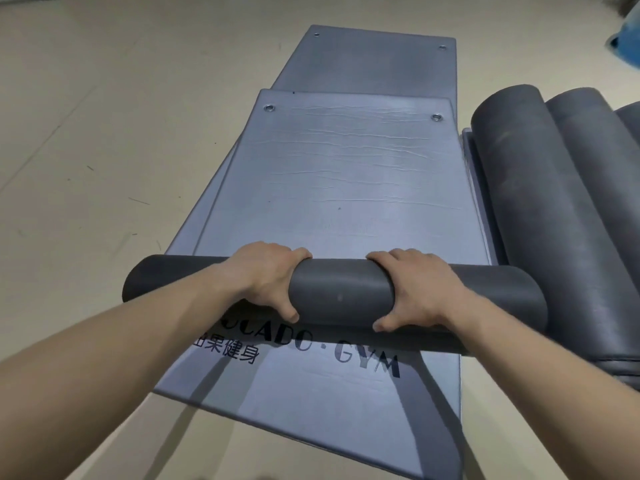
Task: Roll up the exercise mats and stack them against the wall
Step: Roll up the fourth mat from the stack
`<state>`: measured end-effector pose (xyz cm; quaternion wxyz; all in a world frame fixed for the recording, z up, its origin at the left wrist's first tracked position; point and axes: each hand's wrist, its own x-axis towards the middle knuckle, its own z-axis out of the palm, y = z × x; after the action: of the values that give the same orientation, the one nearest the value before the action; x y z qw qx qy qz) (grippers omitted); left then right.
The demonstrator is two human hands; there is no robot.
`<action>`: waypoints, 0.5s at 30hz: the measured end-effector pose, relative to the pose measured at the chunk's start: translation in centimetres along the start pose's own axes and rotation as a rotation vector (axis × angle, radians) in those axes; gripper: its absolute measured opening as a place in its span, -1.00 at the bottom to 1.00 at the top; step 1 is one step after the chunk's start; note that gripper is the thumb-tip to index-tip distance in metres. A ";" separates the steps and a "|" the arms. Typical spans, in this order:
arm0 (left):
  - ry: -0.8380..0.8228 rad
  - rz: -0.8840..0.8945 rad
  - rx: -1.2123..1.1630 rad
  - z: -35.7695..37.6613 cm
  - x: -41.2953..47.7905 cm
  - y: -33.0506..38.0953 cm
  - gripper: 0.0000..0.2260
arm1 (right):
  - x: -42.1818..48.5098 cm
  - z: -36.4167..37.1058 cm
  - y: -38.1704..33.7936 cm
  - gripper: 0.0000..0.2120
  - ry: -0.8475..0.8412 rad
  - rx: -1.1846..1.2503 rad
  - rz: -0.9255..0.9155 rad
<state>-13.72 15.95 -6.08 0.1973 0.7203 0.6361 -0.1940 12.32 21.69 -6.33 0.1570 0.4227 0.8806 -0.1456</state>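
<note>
A grey-blue exercise mat (339, 174) lies flat in front of me, with two metal eyelets at its far end. Its near part is wound into a dark grey roll (341, 294) lying crosswise. My left hand (266, 277) and my right hand (414, 289) both grip the roll from above, fingers over the far side and thumbs on the near side. Under it lies another flat mat (311, 403) printed with "GYM" lettering, partly covered by the roll. A third flat mat (370, 60) reaches further away.
Rolled dark grey mats (540, 209) lie side by side to the right, close to the roll's right end. The beige floor (104, 133) spreads out on the left. A blue object (627, 43) sits at the far right edge.
</note>
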 end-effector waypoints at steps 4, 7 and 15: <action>-0.128 -0.021 -0.142 -1.5 1.3 -0.5 0.01 | -1.2 3.4 -1.3 0.17 0.264 -0.215 0.051; 0.238 -0.060 0.002 0.0 0.0 -0.8 0.15 | 0.8 1.1 -0.7 0.14 0.158 -0.139 0.029; 0.476 -0.126 0.232 5.6 -0.2 -1.8 0.24 | 1.8 1.5 0.3 0.27 0.320 -0.275 0.025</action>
<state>-15.66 13.02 -10.85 -0.0541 0.7224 0.6817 -0.1027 11.69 22.54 -8.50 0.0732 0.4258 0.9006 0.0467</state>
